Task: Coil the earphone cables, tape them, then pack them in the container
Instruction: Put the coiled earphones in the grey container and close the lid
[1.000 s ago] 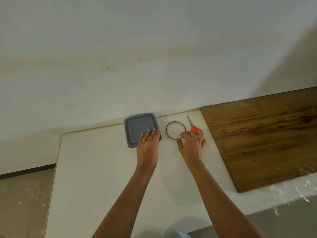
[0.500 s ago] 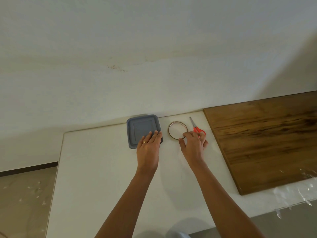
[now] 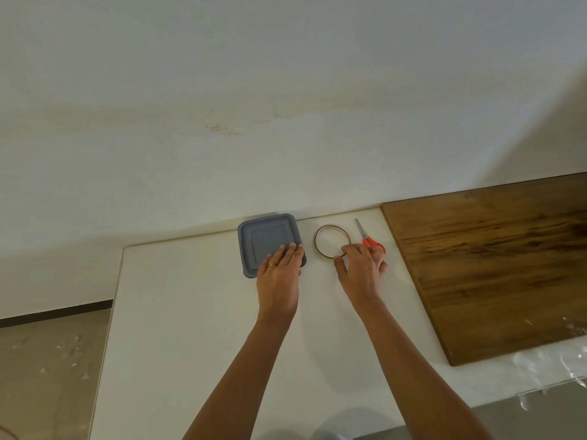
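Note:
A grey-blue square container (image 3: pixel 263 238) with its lid on sits at the far edge of the white table (image 3: pixel 190 328). My left hand (image 3: pixel 279 274) lies flat on the lid's near right corner, fingers straight. To the right lies a thin tape roll (image 3: pixel 332 241). My right hand (image 3: pixel 360 269) has its index finger and thumb at the roll's near right rim, pinching it. Its other fingers cover the handles of the red scissors (image 3: pixel 368 238). No earphone cables are in view.
A dark wooden board (image 3: pixel 495 265) lies on the table's right part, right of the scissors. Crumpled clear plastic (image 3: pixel 556 363) hangs at the near right edge. The wall (image 3: pixel 286 106) rises just behind the container. The floor (image 3: pixel 47 360) shows at the left.
Both hands stay on the container and the tape roll as before. Only the view has shifted slightly.

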The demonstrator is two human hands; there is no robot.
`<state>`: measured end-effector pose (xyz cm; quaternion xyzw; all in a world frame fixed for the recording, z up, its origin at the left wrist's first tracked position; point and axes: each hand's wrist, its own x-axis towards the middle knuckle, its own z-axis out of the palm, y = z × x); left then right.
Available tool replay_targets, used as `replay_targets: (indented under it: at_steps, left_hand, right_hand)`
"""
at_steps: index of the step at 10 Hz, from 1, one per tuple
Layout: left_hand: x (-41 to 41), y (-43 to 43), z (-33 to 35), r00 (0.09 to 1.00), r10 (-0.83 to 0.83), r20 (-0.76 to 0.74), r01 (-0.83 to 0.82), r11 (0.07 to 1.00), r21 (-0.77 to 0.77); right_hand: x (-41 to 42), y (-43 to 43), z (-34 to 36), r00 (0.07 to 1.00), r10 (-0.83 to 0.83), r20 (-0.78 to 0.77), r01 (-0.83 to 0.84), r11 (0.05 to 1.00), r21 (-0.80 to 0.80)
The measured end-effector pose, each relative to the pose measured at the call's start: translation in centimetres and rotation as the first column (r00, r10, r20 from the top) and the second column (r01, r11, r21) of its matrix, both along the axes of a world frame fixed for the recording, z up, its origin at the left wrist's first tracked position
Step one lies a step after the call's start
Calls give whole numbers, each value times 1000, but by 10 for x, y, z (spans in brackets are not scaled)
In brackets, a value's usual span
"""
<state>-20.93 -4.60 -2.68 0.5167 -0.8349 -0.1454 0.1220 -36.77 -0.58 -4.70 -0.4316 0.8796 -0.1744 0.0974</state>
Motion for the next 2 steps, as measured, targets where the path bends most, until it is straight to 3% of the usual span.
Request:
replay_targets:
  at_steps: [2]
  left_hand:
    - [3,0,14,999,-17,-44,19,999,36]
  right_hand:
    - [9,4,12,999,-2,46,4,1000,-26]
